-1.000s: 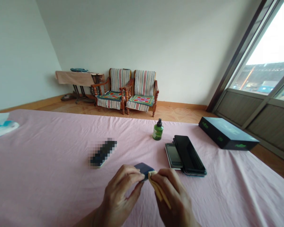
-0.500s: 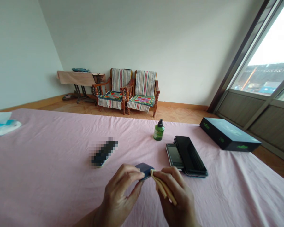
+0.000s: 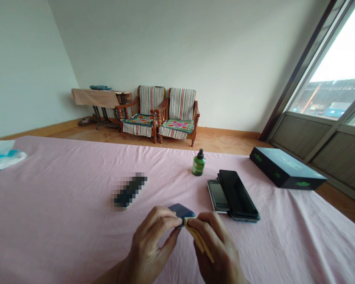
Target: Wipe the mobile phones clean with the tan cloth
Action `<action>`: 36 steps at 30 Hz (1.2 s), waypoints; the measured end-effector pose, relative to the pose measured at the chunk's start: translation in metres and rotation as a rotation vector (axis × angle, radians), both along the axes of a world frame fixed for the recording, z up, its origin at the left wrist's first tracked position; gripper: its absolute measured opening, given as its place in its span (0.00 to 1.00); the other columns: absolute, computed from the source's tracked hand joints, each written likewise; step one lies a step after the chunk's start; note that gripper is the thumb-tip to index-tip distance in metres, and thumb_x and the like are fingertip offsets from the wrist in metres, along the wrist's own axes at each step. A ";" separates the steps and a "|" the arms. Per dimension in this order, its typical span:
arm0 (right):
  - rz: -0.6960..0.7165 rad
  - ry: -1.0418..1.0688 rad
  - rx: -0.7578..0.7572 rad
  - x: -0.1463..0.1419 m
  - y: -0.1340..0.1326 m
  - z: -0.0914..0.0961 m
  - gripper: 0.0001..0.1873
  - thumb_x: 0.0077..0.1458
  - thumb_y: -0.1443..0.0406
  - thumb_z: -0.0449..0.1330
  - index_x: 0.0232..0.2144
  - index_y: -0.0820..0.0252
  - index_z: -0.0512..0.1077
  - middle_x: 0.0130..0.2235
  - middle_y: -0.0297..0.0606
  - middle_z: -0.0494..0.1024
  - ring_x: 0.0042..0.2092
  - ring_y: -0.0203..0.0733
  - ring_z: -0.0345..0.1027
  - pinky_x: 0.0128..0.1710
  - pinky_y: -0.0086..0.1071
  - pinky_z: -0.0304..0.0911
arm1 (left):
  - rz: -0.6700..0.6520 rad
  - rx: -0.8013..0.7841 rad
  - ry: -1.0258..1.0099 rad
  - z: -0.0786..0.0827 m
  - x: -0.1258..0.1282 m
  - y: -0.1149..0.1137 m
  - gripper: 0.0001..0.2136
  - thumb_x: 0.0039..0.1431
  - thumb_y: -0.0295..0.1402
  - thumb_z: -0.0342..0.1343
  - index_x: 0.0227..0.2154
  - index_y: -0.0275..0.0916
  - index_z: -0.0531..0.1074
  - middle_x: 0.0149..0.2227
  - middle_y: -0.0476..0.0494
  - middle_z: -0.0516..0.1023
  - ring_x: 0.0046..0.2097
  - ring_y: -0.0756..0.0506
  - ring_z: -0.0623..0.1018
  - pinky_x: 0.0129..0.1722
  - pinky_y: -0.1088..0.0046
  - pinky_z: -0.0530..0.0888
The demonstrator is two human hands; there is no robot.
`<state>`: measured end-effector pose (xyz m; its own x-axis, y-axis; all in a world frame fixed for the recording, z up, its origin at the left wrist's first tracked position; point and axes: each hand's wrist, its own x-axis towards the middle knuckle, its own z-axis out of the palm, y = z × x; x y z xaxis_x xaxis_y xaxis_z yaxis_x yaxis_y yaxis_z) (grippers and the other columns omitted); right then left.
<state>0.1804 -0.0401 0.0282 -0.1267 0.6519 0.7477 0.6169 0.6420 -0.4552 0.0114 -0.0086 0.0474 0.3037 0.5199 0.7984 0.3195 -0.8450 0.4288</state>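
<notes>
Between thumb and fingers, my left hand (image 3: 152,240) grips a small dark blue, flat, round-cornered object (image 3: 182,212); its exact kind I cannot make out. My right hand (image 3: 217,244) is closed on a folded yellow cloth (image 3: 199,238), whose upper end touches the near right edge of the blue object. Both hands are above the pink sheet, close together. Past my right hand lie a black phone (image 3: 238,195) and a grey-screened phone (image 3: 219,196), the black one partly overlapping the other.
A green spray bottle (image 3: 198,163) stands upright beyond the hands. A blurred-out dark oblong thing (image 3: 130,191) lies to the left on the pink sheet (image 3: 62,221). A black box (image 3: 286,167) sits at the right, and a tissue pack (image 3: 6,157) at the far left.
My right hand and the cloth have shifted slightly left and down along the blue object's edge. The blue object has tilted a little; my left hand has barely moved.
</notes>
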 end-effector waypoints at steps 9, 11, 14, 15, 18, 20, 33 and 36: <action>-0.023 -0.043 0.020 0.001 0.000 0.003 0.14 0.57 0.75 0.52 0.43 0.59 0.71 0.33 0.41 0.71 0.32 0.38 0.69 0.29 0.27 0.69 | -0.012 -0.001 0.016 -0.003 -0.001 -0.001 0.12 0.58 0.16 0.53 0.40 0.36 0.72 0.35 0.43 0.73 0.40 0.47 0.76 0.40 0.74 0.76; -0.009 -0.076 0.014 0.004 0.000 0.007 0.13 0.57 0.75 0.52 0.41 0.58 0.71 0.32 0.40 0.70 0.31 0.37 0.69 0.28 0.27 0.68 | -0.011 0.001 0.029 -0.003 -0.002 -0.001 0.12 0.58 0.16 0.53 0.40 0.37 0.72 0.35 0.44 0.74 0.40 0.46 0.76 0.40 0.73 0.76; -0.014 -0.107 0.001 0.008 0.001 0.010 0.12 0.57 0.75 0.52 0.39 0.58 0.71 0.32 0.40 0.69 0.32 0.38 0.69 0.29 0.27 0.69 | -0.011 0.001 0.044 -0.004 -0.002 -0.001 0.12 0.57 0.16 0.54 0.40 0.37 0.72 0.36 0.44 0.74 0.40 0.46 0.77 0.40 0.73 0.76; -0.016 -0.109 0.000 0.009 0.001 0.010 0.12 0.57 0.75 0.52 0.39 0.58 0.71 0.32 0.40 0.69 0.32 0.38 0.69 0.29 0.28 0.69 | -0.013 0.004 0.044 -0.004 -0.002 -0.001 0.12 0.57 0.16 0.54 0.40 0.37 0.72 0.36 0.43 0.74 0.40 0.46 0.77 0.40 0.73 0.76; -0.006 -0.111 -0.008 0.008 0.001 0.007 0.11 0.57 0.75 0.52 0.39 0.59 0.70 0.33 0.40 0.69 0.32 0.38 0.69 0.30 0.28 0.69 | -0.019 0.003 0.042 -0.003 -0.001 -0.002 0.12 0.57 0.15 0.53 0.40 0.36 0.72 0.36 0.43 0.73 0.40 0.46 0.76 0.41 0.74 0.76; 0.010 -0.102 -0.009 0.006 0.001 0.003 0.11 0.57 0.75 0.53 0.40 0.59 0.70 0.33 0.40 0.68 0.32 0.37 0.68 0.29 0.27 0.69 | -0.020 -0.003 0.038 -0.003 -0.001 -0.003 0.13 0.57 0.15 0.53 0.40 0.36 0.72 0.36 0.43 0.73 0.41 0.46 0.76 0.41 0.73 0.76; -0.064 0.063 -0.071 0.020 0.010 0.004 0.12 0.54 0.75 0.52 0.37 0.58 0.71 0.35 0.40 0.70 0.34 0.38 0.71 0.31 0.28 0.69 | 0.033 -0.053 0.192 -0.011 -0.005 -0.003 0.13 0.60 0.20 0.51 0.45 0.38 0.71 0.39 0.41 0.73 0.43 0.44 0.76 0.43 0.69 0.77; -0.102 0.102 -0.127 0.024 0.015 0.000 0.12 0.54 0.74 0.52 0.36 0.58 0.72 0.35 0.39 0.71 0.34 0.38 0.70 0.31 0.29 0.69 | 0.037 -0.079 0.299 -0.013 -0.006 -0.003 0.12 0.61 0.20 0.49 0.45 0.38 0.71 0.39 0.41 0.73 0.42 0.43 0.76 0.43 0.68 0.78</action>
<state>0.2042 -0.0255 0.0287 0.0176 0.7472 0.6644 0.6225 0.5118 -0.5920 0.0058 -0.0119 0.0348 0.4991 0.5916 0.6332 0.4711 -0.7985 0.3747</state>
